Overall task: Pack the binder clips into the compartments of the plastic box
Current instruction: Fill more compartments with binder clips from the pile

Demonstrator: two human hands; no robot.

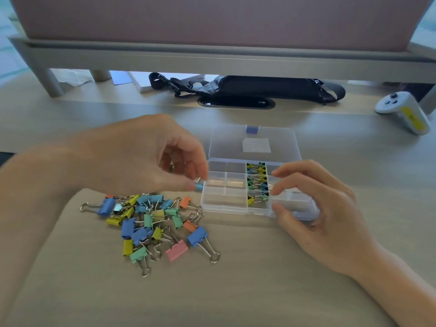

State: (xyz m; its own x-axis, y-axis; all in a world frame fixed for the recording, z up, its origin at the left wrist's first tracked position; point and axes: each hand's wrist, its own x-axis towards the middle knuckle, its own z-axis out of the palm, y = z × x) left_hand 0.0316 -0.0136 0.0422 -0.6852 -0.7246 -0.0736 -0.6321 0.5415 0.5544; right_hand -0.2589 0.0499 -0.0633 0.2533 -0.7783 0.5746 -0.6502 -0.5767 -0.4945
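Observation:
A clear plastic box (pixel 224 204) lies open on the desk, its lid (pixel 254 142) folded back. One column of compartments holds several small yellow and green binder clips (pixel 257 182); the compartments to its left look bare. My left hand (pixel 141 156) hovers at the box's left edge, pinching a small light-blue binder clip (pixel 199 185) between thumb and fingers. My right hand (pixel 313 208) grips the box's right end, thumb on the front wall and fingers over the top. A loose pile of coloured binder clips (pixel 153 223) lies left of the box, below my left hand.
A raised monitor shelf (pixel 212 57) spans the back, with a black bag (pixel 259 88) and papers (pixel 141 81) beneath it. A white controller (pixel 405 112) lies at the far right. A desk cable slot (pixel 236 103) sits behind the box.

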